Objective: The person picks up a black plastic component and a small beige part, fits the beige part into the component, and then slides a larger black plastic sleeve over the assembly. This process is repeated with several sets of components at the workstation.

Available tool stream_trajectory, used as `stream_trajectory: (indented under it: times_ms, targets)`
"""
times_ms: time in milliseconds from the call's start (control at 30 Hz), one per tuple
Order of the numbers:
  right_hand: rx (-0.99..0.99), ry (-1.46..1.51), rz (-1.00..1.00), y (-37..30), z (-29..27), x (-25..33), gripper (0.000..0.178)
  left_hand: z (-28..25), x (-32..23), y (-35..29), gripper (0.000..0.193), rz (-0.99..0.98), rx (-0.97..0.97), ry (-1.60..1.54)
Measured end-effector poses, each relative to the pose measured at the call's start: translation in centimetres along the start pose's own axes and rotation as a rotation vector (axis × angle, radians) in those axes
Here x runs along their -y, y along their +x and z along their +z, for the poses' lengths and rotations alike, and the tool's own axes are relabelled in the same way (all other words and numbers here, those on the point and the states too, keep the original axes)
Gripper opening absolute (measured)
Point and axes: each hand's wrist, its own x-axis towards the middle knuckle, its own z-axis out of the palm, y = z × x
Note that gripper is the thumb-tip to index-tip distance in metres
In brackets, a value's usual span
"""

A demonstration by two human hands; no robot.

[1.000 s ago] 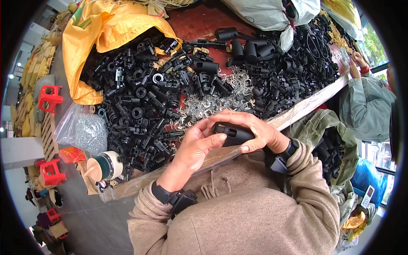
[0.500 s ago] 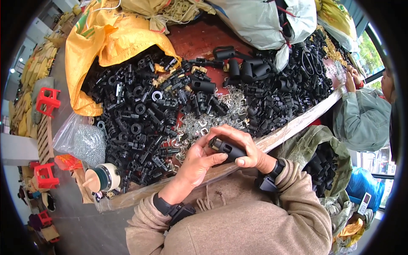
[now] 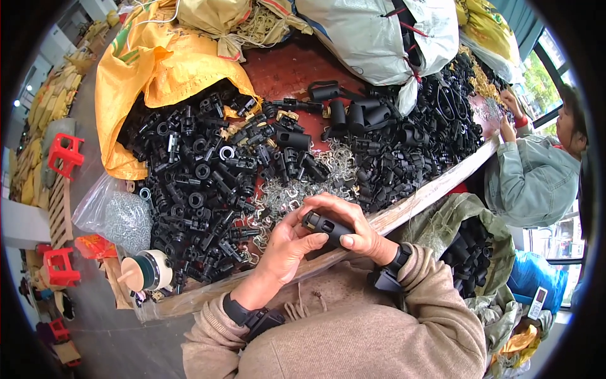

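Co-worker's hands (image 3: pixel 508 130) have parted; metal hooks (image 3: pixel 303 184) lie beyond the held cylinder (image 3: pixel 338 231).

Beyond the person's left hand (image 3: pixel 284 251) and right hand (image 3: pixel 355 221), open air lets a hand pass far over the spread silver hooks (image 3: pixel 291 191). The broadest bare patch is the red tabletop (image 3: pixel 278 68) at the far middle, bounded by an orange sack (image 3: pixel 173 72) on the left and a white sack (image 3: pixel 372 47) on the right; black sleeves (image 3: pixel 356 119) crowd its near right. Piled black parts (image 3: pixel 197 183) block low reaches left, smaller black pieces (image 3: pixel 388 165) those right. A wooden rail (image 3: pixel 442 176) borders the near side.
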Motion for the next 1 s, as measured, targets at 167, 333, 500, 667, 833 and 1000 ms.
stream_trajectory:
  times_ms: [167, 333, 500, 667, 833, 1000]
  targets:
    - [-0.007, 0.014, -0.017, 0.1, 0.1, 0.0, 0.073, 0.0, 0.1, 0.0, 0.048, -0.001, -0.004, -0.019]
    - [-0.029, 0.065, 0.011, 0.1, 0.1, 0.2, 0.070, -0.4, 0.4, 0.3, 0.048, 0.019, 0.016, 0.004]
    - [-0.072, 0.081, 0.098, -0.2, 0.1, 0.0, 0.069, -0.1, 0.4, 0.2, 0.049, -0.030, -0.014, -0.052]
    - [-0.011, 0.114, 0.048, -0.4, -0.3, -0.7, 0.051, -0.4, 1.1, 0.1, 0.051, -0.063, -0.021, -0.091]
    - [0.002, 0.061, 0.182, -0.6, -0.2, -0.1, 0.061, -0.5, 0.7, -0.2, 0.065, -0.078, -0.011, 0.120]
    - [0.081, 0.057, 0.177, -0.8, 2.0, 1.7, 0.051, -1.4, -0.3, -0.5, 0.079, 0.275, 0.003, 0.503]
